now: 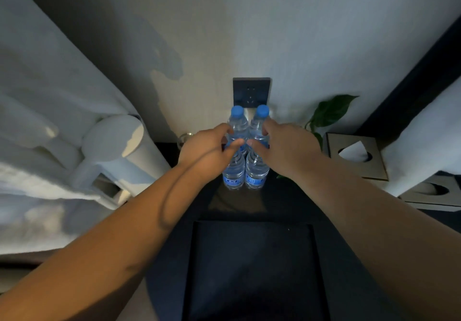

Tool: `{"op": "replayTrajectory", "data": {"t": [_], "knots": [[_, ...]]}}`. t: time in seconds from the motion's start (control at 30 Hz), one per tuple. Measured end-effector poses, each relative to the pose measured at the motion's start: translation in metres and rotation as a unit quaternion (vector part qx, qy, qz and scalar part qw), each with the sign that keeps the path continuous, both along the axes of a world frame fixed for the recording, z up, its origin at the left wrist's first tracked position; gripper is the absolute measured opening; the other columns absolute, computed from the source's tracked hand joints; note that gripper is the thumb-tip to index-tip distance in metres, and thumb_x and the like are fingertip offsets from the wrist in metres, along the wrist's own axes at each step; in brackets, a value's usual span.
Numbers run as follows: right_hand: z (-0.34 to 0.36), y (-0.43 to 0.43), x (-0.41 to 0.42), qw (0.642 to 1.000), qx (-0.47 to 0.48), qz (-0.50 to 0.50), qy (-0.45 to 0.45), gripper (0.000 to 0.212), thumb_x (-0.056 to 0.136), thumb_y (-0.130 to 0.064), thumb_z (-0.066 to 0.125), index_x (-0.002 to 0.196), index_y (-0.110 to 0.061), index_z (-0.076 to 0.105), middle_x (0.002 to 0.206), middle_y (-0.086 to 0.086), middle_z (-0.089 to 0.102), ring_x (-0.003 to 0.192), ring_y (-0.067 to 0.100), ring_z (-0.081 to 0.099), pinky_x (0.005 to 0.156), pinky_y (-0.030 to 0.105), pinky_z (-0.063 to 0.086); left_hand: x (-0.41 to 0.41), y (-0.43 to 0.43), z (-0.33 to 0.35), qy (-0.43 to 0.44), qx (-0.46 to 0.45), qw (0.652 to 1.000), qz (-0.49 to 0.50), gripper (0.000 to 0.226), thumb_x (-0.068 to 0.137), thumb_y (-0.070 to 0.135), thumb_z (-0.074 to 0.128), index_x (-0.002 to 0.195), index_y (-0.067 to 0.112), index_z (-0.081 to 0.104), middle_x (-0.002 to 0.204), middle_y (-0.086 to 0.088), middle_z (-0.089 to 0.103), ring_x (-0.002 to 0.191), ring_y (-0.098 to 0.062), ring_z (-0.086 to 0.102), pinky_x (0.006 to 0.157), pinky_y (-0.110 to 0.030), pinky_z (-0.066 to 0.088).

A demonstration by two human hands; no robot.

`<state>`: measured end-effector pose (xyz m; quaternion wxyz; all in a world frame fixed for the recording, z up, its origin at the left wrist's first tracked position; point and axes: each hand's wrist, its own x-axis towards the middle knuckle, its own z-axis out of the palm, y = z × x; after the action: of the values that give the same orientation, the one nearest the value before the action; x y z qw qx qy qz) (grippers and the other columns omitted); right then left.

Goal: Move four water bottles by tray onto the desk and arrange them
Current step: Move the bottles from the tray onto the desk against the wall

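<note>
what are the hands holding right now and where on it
Left hand grips the rear left bottle around its upper body, below the cap; right hand grips the rear right bottle likewise.

Nothing in the room could truly be read. The only printing sat on the blue labels (pixel 233 180) wrapped round the two near water bottles (pixel 257 171), just below where the left hand (pixel 207 153) and right hand (pixel 284 146) closed on the group; pale marks showed on each label, but they were too blurred and small to make out as letters or a brand. The two far bottles above the grip showed only plain blue caps (pixel 237 111).
</note>
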<state>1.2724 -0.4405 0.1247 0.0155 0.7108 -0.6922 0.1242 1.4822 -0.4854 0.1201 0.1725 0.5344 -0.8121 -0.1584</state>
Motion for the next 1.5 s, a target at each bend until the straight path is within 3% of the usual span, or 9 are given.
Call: {"op": "replayTrajectory", "data": {"t": [0.13,0.27,0.4,0.67,0.93,1.1,1.17,1.3,1.5], "knots": [[-0.007,0.013,0.004,1.000,0.018,0.023,0.008,0.040,0.094,-0.065,0.051,0.105,-0.026,0.052,0.073,-0.008,0.054,0.069,0.016,0.059,0.049,0.027,0.032,0.012,0.012,-0.013,-0.027,-0.060,0.998,-0.023,0.040,0.086,0.063,0.055,0.120,0.042,0.056,0.100,0.013,0.072,0.089,-0.015,0.067,0.060,-0.026,0.044],[-0.010,0.019,0.009,0.998,0.051,0.012,-0.016,0.034,0.098,-0.052,0.055,0.114,-0.022,0.053,0.086,-0.002,0.061,0.076,0.020,0.059,0.058,0.032,0.045,0.014,0.017,-0.019,0.014,-0.018,0.999,-0.032,0.041,0.088,0.049,0.063,0.128,0.042,0.055,0.110,0.013,0.072,0.097,-0.012,0.066,0.070,-0.026,0.046],[-0.008,0.019,0.012,0.997,0.067,-0.001,-0.035,0.033,0.101,-0.048,0.055,0.119,-0.020,0.053,0.093,0.001,0.062,0.081,0.021,0.058,0.059,0.032,0.040,0.005,0.015,-0.018,0.038,0.011,0.999,-0.020,0.033,0.087,0.041,0.068,0.118,0.028,0.064,0.102,0.004,0.072,0.092,-0.018,0.066,0.077,-0.037,0.055],[-0.003,0.013,0.016,0.992,0.086,-0.022,-0.086,0.023,0.101,-0.038,0.060,0.111,-0.018,0.052,0.091,0.000,0.058,0.079,0.019,0.055,0.061,0.033,0.041,-0.007,0.012,-0.010,0.043,0.017,0.999,-0.002,0.024,0.090,0.031,0.070,0.111,0.020,0.064,0.097,0.000,0.072,0.087,-0.023,0.065,0.076,-0.038,0.056],[0.000,0.010,0.009,0.992,0.105,-0.007,-0.072,0.025,0.100,-0.025,0.060,0.123,-0.020,0.053,0.096,0.002,0.061,0.074,0.017,0.052,0.049,0.027,0.028,-0.004,0.005,-0.003,0.016,0.096,0.995,-0.034,0.030,0.095,0.017,0.064,0.123,0.024,0.059,0.110,-0.004,0.068,0.096,-0.023,0.062,0.083,-0.037,0.052],[0.001,0.008,0.008,0.993,0.099,-0.008,-0.067,0.021,0.099,-0.024,0.061,0.119,-0.020,0.055,0.095,0.002,0.060,0.078,0.018,0.055,0.054,0.029,0.034,-0.012,0.005,0.004,-0.008,0.070,0.997,-0.020,0.047,0.085,0.039,0.078,0.125,0.020,0.062,0.109,0.000,0.066,0.095,-0.020,0.061,0.074,-0.030,0.041],[0.001,0.006,0.010,0.993,0.099,-0.009,-0.070,0.021,0.099,-0.024,0.062,0.118,-0.020,0.055,0.096,0.002,0.061,0.079,0.019,0.057,0.056,0.030,0.038,-0.017,0.003,0.007,-0.044,0.037,0.998,0.002,0.041,0.086,0.041,0.077,0.118,0.018,0.066,0.103,-0.003,0.067,0.092,-0.022,0.062,0.072,-0.031,0.043],[-0.003,0.003,0.009,0.993,0.092,-0.012,-0.075,0.018,0.098,-0.022,0.062,0.115,-0.020,0.057,0.093,0.002,0.061,0.077,0.017,0.057,0.056,0.030,0.039,-0.028,-0.003,0.012,-0.086,0.036,0.996,-0.002,0.021,0.091,0.031,0.072,0.104,0.015,0.068,0.089,-0.003,0.059,0.086,-0.024,0.061,0.067,-0.031,0.040],[-0.005,-0.001,0.007,0.993,0.088,-0.014,-0.077,0.013,0.096,-0.020,0.063,0.106,-0.021,0.055,0.089,0.001,0.060,0.075,0.017,0.056,0.055,0.030,0.038,-0.025,-0.009,0.011,-0.097,0.035,0.994,-0.044,0.028,0.092,0.013,0.067,0.120,0.015,0.063,0.108,-0.011,0.060,0.095,-0.028,0.059,0.081,-0.037,0.049]]}}
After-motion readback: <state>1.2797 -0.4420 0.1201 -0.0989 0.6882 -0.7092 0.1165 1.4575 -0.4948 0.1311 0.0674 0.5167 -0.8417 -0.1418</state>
